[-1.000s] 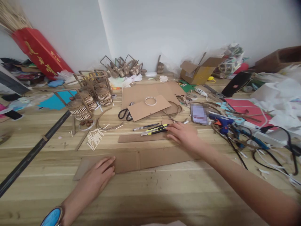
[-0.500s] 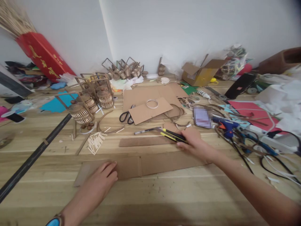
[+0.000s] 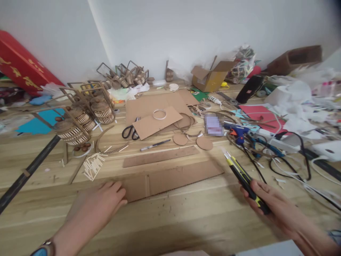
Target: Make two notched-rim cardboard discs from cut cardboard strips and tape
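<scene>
The right hand is closed around the black-and-yellow utility knife, whose blade points forward and away from the palm. The left hand lies loosely spread, palm down, with its fingers on the long cardboard strip and covering part of its left portion. That strip reaches rightward from the left fingers, its far end just left of the knife.

Beyond the blade, a blue glue gun and tangled black cable crowd the table. Farther left of the knife tip lie two cardboard discs, the narrow cardboard strip and a pen. Past the left hand sit a heap of pale sticks, black-handled scissors and small woven baskets with tall handles.

A second ago the knife lay by the narrow strip, with the right hand reaching to it; half a second ago it was lifted above that strip. Now it is well off to the right — the narrow strip's right end and both discs show uncovered — while the left hand stays on the long strip.
</scene>
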`<act>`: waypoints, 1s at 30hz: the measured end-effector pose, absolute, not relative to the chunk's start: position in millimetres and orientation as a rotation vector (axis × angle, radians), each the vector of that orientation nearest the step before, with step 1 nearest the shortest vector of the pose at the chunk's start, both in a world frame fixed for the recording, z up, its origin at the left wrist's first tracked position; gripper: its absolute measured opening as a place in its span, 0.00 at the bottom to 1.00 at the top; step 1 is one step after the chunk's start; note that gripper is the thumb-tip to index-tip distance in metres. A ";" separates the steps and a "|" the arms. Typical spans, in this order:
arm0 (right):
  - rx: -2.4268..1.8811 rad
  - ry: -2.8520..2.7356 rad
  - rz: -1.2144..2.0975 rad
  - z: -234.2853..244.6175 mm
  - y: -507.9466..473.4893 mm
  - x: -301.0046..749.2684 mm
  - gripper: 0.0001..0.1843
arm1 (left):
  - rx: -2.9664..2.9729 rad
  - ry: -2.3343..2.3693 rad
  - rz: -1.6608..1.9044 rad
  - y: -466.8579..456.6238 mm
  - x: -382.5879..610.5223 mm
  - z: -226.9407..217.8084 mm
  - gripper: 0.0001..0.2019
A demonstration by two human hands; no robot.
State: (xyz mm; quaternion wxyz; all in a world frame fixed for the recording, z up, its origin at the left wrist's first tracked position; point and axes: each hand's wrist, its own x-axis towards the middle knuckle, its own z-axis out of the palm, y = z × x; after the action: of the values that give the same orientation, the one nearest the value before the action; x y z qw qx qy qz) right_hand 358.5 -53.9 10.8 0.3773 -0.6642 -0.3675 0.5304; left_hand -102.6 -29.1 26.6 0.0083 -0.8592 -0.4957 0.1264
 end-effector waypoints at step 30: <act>-1.659 -0.704 1.289 12.5 -79.5 383.0 0.22 | -3.131 -1.104 -0.200 24.2 78.7 -22.3 0.26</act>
State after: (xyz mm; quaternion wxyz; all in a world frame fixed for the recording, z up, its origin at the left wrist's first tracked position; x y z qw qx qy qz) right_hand 383.0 -79.5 12.5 0.4465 -0.6699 -0.2841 0.5207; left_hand 78.7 24.2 -22.3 -0.0921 -0.9374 -0.3304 -0.0600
